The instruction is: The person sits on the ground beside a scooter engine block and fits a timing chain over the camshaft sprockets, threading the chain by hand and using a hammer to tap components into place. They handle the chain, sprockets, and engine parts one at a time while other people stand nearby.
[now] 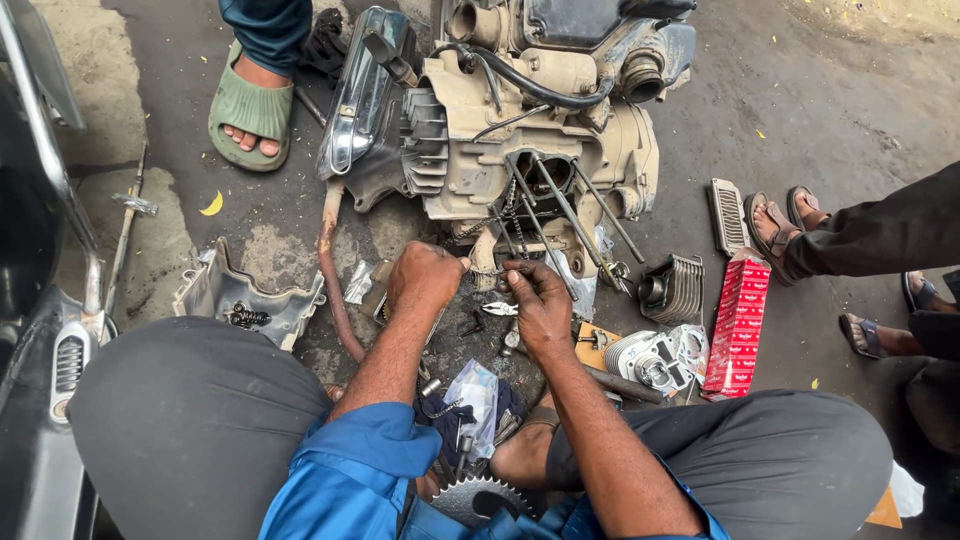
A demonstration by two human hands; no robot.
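Down on the oil-stained ground, the left hand (425, 277) is closed in a fist on one end of a thin timing chain (487, 270), while the right hand (540, 300) pinches the other end between thumb and fingertips. That chain hangs just below the open cylinder mouth of the dismantled engine (520, 130), beside its long studs (575, 215). A finned cylinder (645, 358) and a red carton (738, 325) lie near the right knee; a grey cover (245, 295) sits toward the left.

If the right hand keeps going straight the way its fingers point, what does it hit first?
Probably the timing chain stretched between both hands, then the engine block just beyond. The right hand points up-left toward it; depth is hard to judge.
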